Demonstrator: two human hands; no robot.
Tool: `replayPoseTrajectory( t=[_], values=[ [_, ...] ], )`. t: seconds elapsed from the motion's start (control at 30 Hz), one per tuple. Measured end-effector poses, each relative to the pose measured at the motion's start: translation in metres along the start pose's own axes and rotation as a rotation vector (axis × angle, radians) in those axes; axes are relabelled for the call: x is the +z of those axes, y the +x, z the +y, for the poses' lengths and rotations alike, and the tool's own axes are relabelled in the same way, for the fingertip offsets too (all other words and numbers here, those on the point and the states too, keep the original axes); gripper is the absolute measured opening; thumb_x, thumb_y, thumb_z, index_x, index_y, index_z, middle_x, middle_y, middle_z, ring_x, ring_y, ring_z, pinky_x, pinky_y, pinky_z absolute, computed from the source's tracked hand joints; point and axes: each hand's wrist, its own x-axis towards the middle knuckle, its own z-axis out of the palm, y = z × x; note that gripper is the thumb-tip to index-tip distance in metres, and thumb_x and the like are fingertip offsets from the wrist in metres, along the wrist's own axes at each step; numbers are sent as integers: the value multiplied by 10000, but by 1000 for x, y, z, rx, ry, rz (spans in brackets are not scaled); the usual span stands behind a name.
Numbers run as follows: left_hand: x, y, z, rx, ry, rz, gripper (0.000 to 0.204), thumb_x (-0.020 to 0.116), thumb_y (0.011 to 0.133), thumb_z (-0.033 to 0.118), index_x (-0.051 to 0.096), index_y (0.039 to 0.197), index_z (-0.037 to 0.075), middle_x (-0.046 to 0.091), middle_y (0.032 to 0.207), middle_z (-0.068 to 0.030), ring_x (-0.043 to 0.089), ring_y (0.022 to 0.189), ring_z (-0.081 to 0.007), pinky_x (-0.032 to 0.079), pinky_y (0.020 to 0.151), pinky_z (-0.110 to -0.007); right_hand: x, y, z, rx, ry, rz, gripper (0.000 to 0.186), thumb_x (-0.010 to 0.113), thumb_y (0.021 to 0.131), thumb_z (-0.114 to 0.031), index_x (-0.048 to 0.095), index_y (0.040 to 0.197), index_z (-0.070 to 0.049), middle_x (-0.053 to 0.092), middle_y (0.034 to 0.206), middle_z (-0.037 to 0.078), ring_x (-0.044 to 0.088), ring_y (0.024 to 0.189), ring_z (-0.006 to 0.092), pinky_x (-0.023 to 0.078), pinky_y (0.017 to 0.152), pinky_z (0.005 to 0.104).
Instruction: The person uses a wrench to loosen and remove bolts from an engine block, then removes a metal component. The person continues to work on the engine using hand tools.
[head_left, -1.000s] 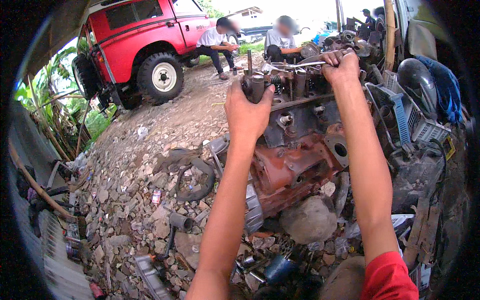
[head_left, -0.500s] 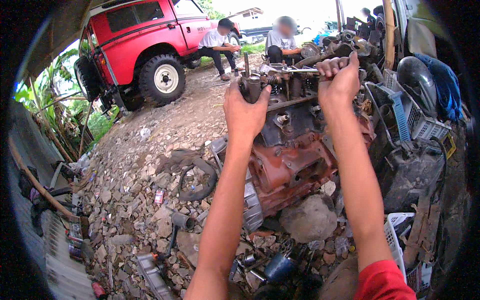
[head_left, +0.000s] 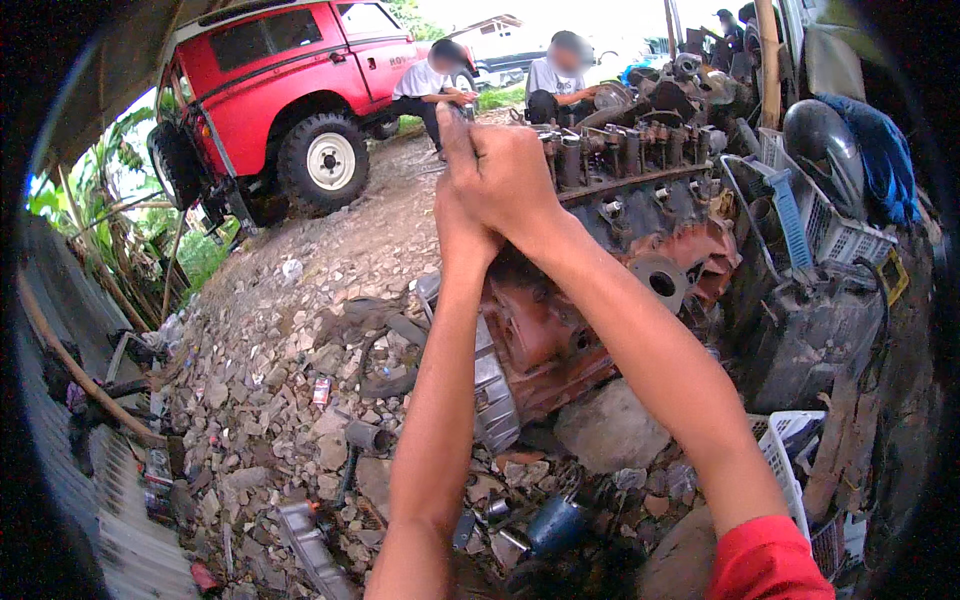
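My left hand (head_left: 463, 218) and my right hand (head_left: 515, 178) are closed and pressed together over the near-left end of an engine's top. The wrench my right hand gripped a moment ago is hidden behind the fingers. What my left hand is closed around is covered too. To their right runs the engine's row of rocker parts and springs (head_left: 630, 150), dark and oily. Below it, the rust-red engine block (head_left: 545, 330) leans on a large stone (head_left: 612, 428), with a grey metal housing (head_left: 490, 390) at its left end.
Stony ground holds a blue cylinder (head_left: 558, 525), a metal cover (head_left: 312, 548) and a black hose (head_left: 390, 380). Plastic crates (head_left: 840, 225) and a dark tank (head_left: 812, 335) stand on the right. Two people (head_left: 432, 80) sit beyond, near a red off-road vehicle (head_left: 270, 90).
My right hand has swung left from over the engine's middle to meet my left hand, carrying the thin wrench handle out of sight. My left hand has shifted slightly left.
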Motion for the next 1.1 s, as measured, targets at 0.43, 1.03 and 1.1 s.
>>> replayPoseTrajectory(
  t=[0.43,1.03,1.1],
  values=[
    [2,-2,9,-144,-206,111,501,828,767,239,614,1113,-54,648,1047,-226,637,977,-365,489,897,-429,-44,7,24,189,426,371,591,465,1053,-372,518,562,-47,487,521,22,468,515,134,399,568,305],
    [4,-2,5,-158,-218,90,529,814,803,282,613,1147,-66,684,1076,-213,665,995,-312,501,913,-403,-79,71,119,1000,1066,754,201,350,993,-148,411,812,-85,362,639,9,280,472,133,267,442,288],
    [4,-3,12,-155,-173,74,556,813,818,292,604,1179,-77,698,1097,-212,678,1003,-290,506,917,-391,-80,77,128,1025,994,760,193,351,1008,-144,418,843,-70,373,658,19,290,474,133,272,439,289]
  ],
)
